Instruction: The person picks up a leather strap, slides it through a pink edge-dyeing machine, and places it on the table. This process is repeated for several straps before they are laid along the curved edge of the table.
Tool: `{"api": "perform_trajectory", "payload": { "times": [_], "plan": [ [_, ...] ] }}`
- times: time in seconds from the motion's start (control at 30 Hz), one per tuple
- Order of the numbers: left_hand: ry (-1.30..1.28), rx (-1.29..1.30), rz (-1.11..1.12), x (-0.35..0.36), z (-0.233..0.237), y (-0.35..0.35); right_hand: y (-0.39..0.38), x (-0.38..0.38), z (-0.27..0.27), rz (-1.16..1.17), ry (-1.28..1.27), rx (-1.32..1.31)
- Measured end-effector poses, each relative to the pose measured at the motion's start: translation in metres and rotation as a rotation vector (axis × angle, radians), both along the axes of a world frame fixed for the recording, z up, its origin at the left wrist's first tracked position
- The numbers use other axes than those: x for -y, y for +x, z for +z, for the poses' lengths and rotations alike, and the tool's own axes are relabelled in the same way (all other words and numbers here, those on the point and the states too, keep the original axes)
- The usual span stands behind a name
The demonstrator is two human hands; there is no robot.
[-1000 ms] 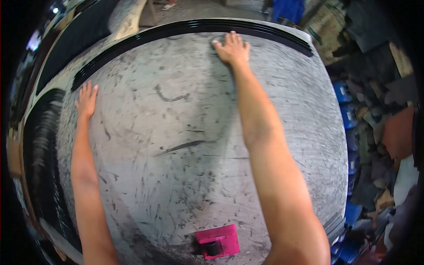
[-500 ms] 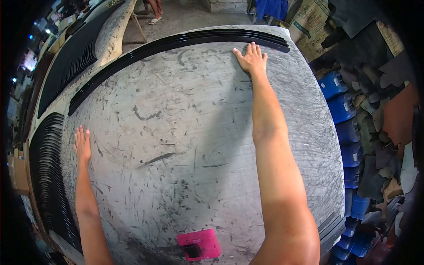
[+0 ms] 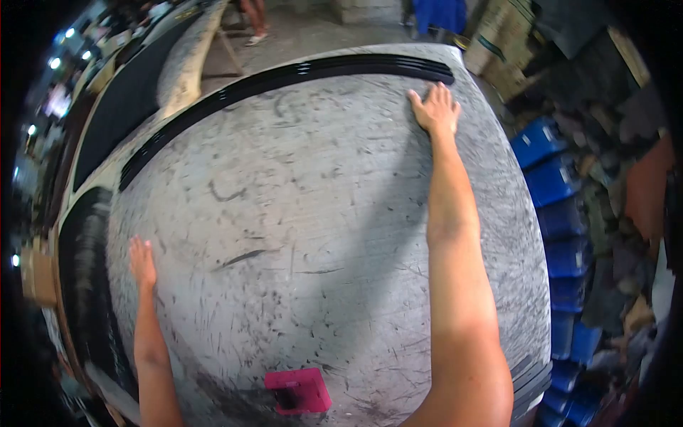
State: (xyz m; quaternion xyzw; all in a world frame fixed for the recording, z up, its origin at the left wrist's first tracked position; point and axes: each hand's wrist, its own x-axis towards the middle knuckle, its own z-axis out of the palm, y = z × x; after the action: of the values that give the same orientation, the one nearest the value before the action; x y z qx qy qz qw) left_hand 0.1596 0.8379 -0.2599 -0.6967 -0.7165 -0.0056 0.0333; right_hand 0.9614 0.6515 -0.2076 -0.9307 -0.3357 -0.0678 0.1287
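Observation:
Long black strips [image 3: 306, 70] lie side by side along the far edge of a scuffed grey tabletop [image 3: 341, 213], curving in this wide view. My right hand [image 3: 435, 110] reaches far forward, fingers spread, with its fingertips right at the near edge of the strips close to their right end. At the left, my left hand [image 3: 143, 265] is open over the tabletop, fingers stretched out and holding nothing. It is nearest to a row of black strips [image 3: 91, 263] along the left edge. A pink tray-like piece [image 3: 320, 390] with a dark patch lies near the front.
Blue plastic containers [image 3: 551, 178] line the right side, beside scattered dark scraps [image 3: 612, 277]. More grey strips [image 3: 530, 377] lie at the front right corner. A second table with black sheet material [image 3: 124, 107] stands at the far left. A person's legs [image 3: 256, 21] show behind.
My right hand has shifted right toward the strips' end. My left hand has come back slightly toward me. The ends of the strips look closer together, and the view has tilted slightly.

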Motion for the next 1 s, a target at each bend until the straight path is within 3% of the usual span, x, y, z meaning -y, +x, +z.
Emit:
{"api": "perform_trajectory", "payload": {
  "times": [0.3,0.43,0.63,0.77,0.83,0.9,0.97,1.0],
  "plan": [
    [-0.122,0.038,0.035,0.209,0.046,0.022,-0.093,0.108,0.012,0.080,-0.100,-0.004],
    [-0.203,0.109,-0.022,0.306,0.058,0.007,-0.165,0.197,0.017,0.103,-0.167,0.031],
    [-0.453,0.221,-0.036,0.397,0.124,0.006,-0.265,0.326,0.021,0.149,-0.158,-0.044],
    [-0.257,0.475,0.006,0.502,0.131,-0.008,-0.310,0.390,0.021,0.189,-0.122,-0.186],
    [-0.028,0.629,0.024,0.567,0.122,-0.028,-0.337,0.411,0.032,0.210,-0.135,-0.202],
    [0.051,0.616,0.073,0.626,0.123,-0.046,-0.365,0.419,0.051,0.236,-0.145,-0.233],
    [0.203,0.711,0.162,0.683,0.121,-0.066,-0.392,0.423,0.066,0.403,0.152,-0.771],
    [0.249,0.633,0.169,0.703,0.116,-0.079,-0.408,0.416,0.060,0.457,0.268,-0.872]
  ]
}}
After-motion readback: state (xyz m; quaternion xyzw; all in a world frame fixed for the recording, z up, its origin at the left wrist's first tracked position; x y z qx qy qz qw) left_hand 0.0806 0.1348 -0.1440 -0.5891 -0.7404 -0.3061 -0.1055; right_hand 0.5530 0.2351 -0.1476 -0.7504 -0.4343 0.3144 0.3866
